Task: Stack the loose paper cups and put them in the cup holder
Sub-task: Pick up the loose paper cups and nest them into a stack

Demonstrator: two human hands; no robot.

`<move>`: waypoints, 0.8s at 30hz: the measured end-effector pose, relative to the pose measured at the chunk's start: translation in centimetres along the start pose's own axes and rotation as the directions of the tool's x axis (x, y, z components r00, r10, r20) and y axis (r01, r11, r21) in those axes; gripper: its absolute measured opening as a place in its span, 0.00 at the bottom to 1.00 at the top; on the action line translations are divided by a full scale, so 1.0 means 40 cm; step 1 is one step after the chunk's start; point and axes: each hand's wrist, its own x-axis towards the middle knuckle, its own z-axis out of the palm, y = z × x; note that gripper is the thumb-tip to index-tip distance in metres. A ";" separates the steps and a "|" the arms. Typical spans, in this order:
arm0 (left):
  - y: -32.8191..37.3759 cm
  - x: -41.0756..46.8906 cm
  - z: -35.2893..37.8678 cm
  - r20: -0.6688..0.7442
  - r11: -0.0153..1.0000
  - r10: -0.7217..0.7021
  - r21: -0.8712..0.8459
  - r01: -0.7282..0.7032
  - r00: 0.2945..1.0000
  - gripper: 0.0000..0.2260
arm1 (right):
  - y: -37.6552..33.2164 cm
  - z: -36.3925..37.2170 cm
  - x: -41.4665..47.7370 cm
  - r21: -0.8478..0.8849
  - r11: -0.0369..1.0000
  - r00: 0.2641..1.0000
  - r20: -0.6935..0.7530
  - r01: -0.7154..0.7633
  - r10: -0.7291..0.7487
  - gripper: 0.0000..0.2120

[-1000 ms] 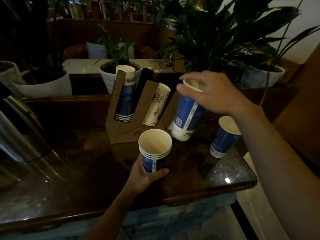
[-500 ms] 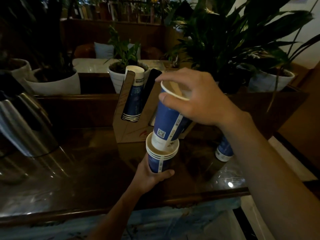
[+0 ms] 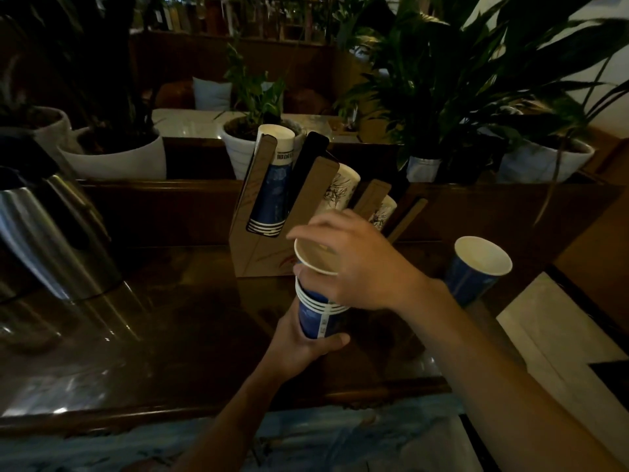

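My left hand (image 3: 299, 345) grips a stack of blue paper cups (image 3: 318, 316) from below, just in front of the cardboard cup holder (image 3: 258, 257). My right hand (image 3: 360, 264) holds the top blue cup (image 3: 315, 255) by its rim, and that cup sits pushed down into the stack. One loose blue cup (image 3: 473, 270) stands upright on the counter to the right. The holder's slanted slots carry a blue cup stack (image 3: 272, 195) and two white printed stacks (image 3: 340, 189).
A steel kettle (image 3: 44, 240) stands at the left on the dark wooden counter (image 3: 163, 335). Potted plants in white pots (image 3: 119, 158) line the ledge behind the holder. The counter's front edge runs below my hands; its right end drops to a pale floor (image 3: 558, 345).
My right hand carried the blue cup leftward and down from beside the holder and pushed it into the stack that my left hand holds. The view shifted, so the loose cup shows again.
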 end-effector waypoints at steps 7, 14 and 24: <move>0.002 0.000 -0.001 0.007 1.000 0.015 -0.010 -0.015 1.000 0.38 | 0.001 0.061 -0.029 -0.105 0.993 0.999 0.008 -0.047 0.048 0.24; 0.012 -0.004 0.004 0.000 0.996 0.088 -0.013 -0.088 0.996 0.34 | -0.006 0.102 -0.045 -0.102 0.990 0.995 -0.043 -0.099 0.095 0.23; 0.016 -0.009 0.004 -0.004 0.998 0.058 -0.026 -0.058 0.998 0.31 | -0.008 0.071 -0.021 -0.195 0.980 0.975 0.204 -0.048 0.088 0.27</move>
